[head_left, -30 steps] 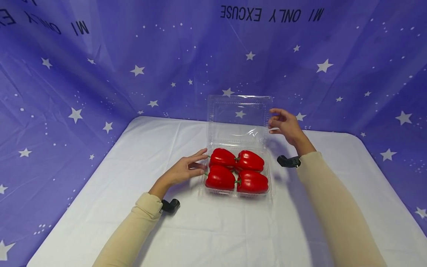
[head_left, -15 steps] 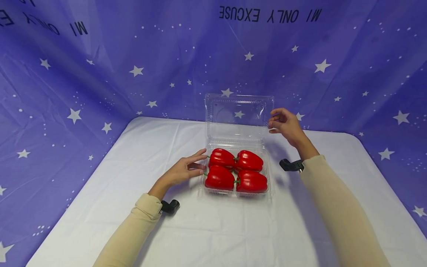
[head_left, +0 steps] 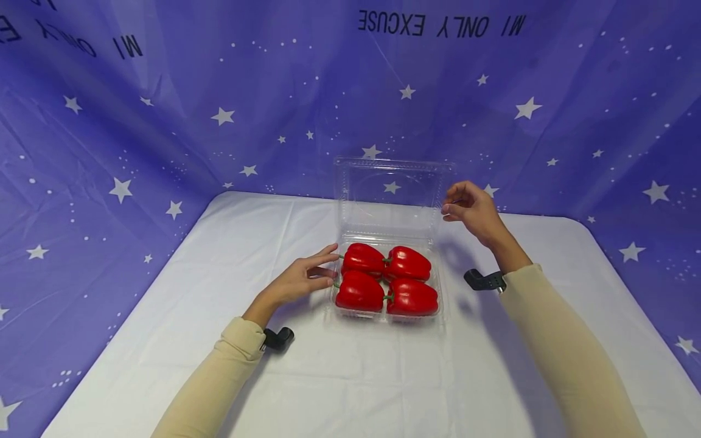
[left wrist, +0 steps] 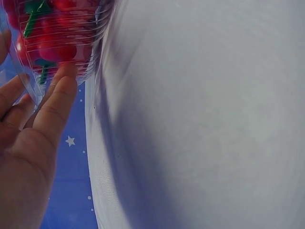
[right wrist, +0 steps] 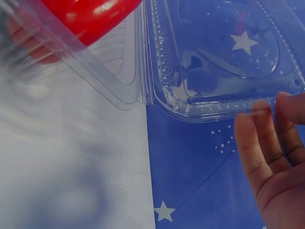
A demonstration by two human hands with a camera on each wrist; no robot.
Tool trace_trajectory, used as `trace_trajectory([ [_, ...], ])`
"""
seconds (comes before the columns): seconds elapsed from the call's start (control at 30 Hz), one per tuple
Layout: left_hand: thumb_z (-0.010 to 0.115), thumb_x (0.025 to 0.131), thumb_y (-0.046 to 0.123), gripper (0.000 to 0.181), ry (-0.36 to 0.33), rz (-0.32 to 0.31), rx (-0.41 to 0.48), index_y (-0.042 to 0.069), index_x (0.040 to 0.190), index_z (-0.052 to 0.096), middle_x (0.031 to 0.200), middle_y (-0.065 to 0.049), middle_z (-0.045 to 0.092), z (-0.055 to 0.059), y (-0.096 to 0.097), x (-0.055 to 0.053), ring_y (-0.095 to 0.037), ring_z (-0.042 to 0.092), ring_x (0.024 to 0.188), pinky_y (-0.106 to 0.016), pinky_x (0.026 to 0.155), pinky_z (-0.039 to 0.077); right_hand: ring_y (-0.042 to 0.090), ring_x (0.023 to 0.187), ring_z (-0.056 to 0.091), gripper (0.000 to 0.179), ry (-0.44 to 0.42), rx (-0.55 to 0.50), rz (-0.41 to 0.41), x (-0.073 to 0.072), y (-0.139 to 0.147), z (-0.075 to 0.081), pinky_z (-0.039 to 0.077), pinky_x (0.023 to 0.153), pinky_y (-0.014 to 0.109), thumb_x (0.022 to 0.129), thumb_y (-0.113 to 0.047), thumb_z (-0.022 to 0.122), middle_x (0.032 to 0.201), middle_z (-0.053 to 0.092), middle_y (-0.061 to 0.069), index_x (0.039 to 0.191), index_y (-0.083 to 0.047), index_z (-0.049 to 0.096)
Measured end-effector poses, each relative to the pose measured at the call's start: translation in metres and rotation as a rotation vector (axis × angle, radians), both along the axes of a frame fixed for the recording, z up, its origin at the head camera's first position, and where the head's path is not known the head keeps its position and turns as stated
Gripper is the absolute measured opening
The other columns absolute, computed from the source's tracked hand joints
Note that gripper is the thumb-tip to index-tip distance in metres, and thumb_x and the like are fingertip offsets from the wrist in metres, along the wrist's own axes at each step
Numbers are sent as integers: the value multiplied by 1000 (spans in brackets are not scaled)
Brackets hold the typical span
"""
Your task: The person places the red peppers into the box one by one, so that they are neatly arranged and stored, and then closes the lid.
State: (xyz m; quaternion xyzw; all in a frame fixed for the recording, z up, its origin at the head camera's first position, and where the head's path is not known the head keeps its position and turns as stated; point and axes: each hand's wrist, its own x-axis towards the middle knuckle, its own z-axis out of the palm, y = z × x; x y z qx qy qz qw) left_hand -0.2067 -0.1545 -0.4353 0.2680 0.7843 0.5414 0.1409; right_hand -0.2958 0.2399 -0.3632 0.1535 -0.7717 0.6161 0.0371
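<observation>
A clear plastic clamshell box (head_left: 358,314) sits on the table, its hinged lid (head_left: 390,201) raised at the back. Several red bell peppers (head_left: 412,297) with green stems lie inside in two rows. My left hand (head_left: 300,281) rests its extended fingers against the box's left side; the left wrist view shows a fingertip (left wrist: 66,71) on the ribbed wall (left wrist: 88,52). My right hand (head_left: 477,213) pinches the lid's right edge between thumb and fingers. In the right wrist view, its fingertips (right wrist: 245,125) overlap the lid's rim (right wrist: 205,113).
A white cloth (head_left: 350,377) covers the table. Behind it and at the sides hangs a blue curtain (head_left: 306,79) with white stars and printed letters. Black wrist cameras (head_left: 280,339) are strapped to both wrists.
The lid has swung slightly forward, toward the viewer. The right hand has moved with it, and its wrist has shifted a little right and down. The left hand and peppers stay in place.
</observation>
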Motion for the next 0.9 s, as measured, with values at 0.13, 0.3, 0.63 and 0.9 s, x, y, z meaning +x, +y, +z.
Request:
trace_trajectory([
  [0.13,65,92,1,59,1,2,-5,-6,146,42,166,-16,21,-1,0,0,-44,60,124,-25,98,57,8,78,68,27,5,0,-10,1,-1,1,63,70,22,90,11,61,89,62,-1,101,-14,58],
  [0.3,64,92,-1,58,4,8,0,-7,145,43,165,-17,22,0,0,1,-44,60,123,-30,100,56,8,78,68,25,12,14,0,1,-3,2,63,71,21,90,9,62,89,61,-2,102,-12,57],
  [0.63,64,92,3,48,66,296,-70,0,139,55,145,-20,54,24,4,-10,-39,63,120,-44,103,55,6,77,67,26,19,24,-3,0,-6,3,63,70,20,91,9,62,89,60,-4,103,-13,56],
  [0.9,66,92,9,38,124,513,-97,6,129,64,131,-17,66,57,-2,-54,-33,65,118,-46,96,58,8,77,68,28,39,13,0,-1,-4,4,63,69,20,90,11,61,88,60,-5,103,-14,58],
])
